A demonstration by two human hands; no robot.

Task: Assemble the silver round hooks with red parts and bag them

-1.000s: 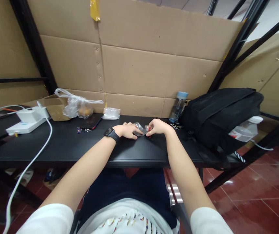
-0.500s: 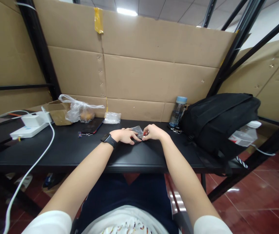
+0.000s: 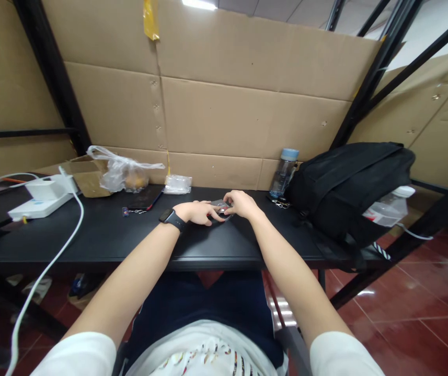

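On my feed the fingertips of both hands meet at a small clear packet (image 3: 222, 210), low over the middle of the black tabletop (image 3: 216, 246). On the left hand (image 3: 199, 212) I see the fingers loosely parted and pointing rightward, one laid out along the packet's near side, the thumb tucked lower; whether they pinch it or only press it, I cannot tell. The right hand (image 3: 242, 203) arches over the packet's right side, knuckles up and fingers bent down and inward, tips bunched at the plastic. They touch it as far as I can see, but what sits between those tips is too small for me to make out.

Moving back, the left wrist lies low and nearly flat, a dark watch (image 3: 172, 219) strapped round it. The right wrist is bent, so the hand turns in toward the left one. Both forearms slant in from the lower corners and converge, elbows wide, up to white sleeves (image 3: 75, 356) at the bottom edge.

Beyond the hands, I have a white packet (image 3: 177, 184) and a dark phone (image 3: 145, 198) to the left, a blue-capped bottle (image 3: 283, 173) and a black backpack (image 3: 349, 188) to the right, and a cardboard wall (image 3: 247, 115) behind.
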